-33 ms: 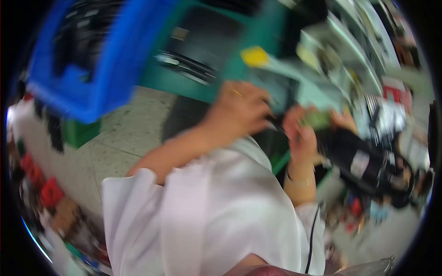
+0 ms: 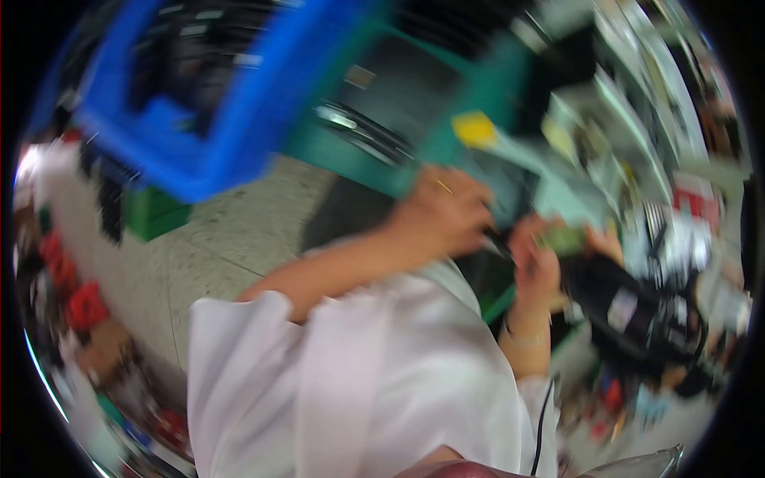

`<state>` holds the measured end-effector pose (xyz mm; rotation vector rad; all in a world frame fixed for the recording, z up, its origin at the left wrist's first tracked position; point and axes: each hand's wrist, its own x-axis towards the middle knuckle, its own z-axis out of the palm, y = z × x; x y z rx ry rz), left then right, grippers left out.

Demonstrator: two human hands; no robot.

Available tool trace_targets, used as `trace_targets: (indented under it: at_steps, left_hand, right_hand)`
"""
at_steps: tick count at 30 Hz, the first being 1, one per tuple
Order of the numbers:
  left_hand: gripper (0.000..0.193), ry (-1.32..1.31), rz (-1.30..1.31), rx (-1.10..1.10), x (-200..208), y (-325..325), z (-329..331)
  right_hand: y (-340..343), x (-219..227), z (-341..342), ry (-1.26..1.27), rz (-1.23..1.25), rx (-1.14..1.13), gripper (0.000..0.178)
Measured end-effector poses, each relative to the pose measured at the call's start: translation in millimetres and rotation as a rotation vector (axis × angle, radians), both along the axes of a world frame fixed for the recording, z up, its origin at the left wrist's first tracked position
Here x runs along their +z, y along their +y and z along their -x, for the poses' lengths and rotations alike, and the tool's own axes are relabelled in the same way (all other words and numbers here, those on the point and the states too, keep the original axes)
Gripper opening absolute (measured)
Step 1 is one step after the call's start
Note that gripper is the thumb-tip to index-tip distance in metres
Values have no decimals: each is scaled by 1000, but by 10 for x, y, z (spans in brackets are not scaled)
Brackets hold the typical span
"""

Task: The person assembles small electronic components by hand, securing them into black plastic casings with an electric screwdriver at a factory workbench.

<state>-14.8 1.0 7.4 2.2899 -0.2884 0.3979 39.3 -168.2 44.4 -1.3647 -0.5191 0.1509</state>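
Observation:
My left hand (image 2: 446, 211) reaches over the green work surface from the left, a yellow ring on one finger. Its fingers are bent and closed on a small dark piece (image 2: 496, 237), blurred, whose kind I cannot make out. Just to the right, my right hand (image 2: 535, 259) is curled with the thumb up, close to the left fingertips. A blurred green object (image 2: 562, 240) lies against its fingers. More fingers (image 2: 606, 241) show past that object; whose they are is unclear.
A blue crate (image 2: 231, 139) with dark parts stands at the upper left. Black rod-like parts (image 2: 366, 134) and a yellow piece (image 2: 476, 129) lie on the green surface (image 2: 319, 151). At the right is a black bag-like bulk (image 2: 637, 307); a green box (image 2: 155, 213) sits below the crate.
The whole picture has shifted, so the crate, surface and both hands sit farther right and a little lower. The hands keep about the same pose.

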Motion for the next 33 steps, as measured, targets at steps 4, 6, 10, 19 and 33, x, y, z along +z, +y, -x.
trace_targets:
  at_steps: [4, 6, 10, 19, 33]
  left_hand:
    - [32, -70, -32, 8, -107, -69, 55]
    - [33, -93, -32, 54, -155, -78, 18]
    - [36, -81, 7, 37, -147, -75, 54]
    - [36, -111, 7, 43, -219, -41, -10]
    - [35, -136, -96, 64, -175, -72, 28]
  right_hand:
    - [297, 198, 35, -198, -66, -171, 46]
    - [353, 160, -22, -224, -80, -124, 45]
    - [395, 158, -8, -284, -69, -153, 36]
    - [507, 242, 10, -248, 13, -238, 47]
    - [32, 384, -21, -39, -305, -392, 46]
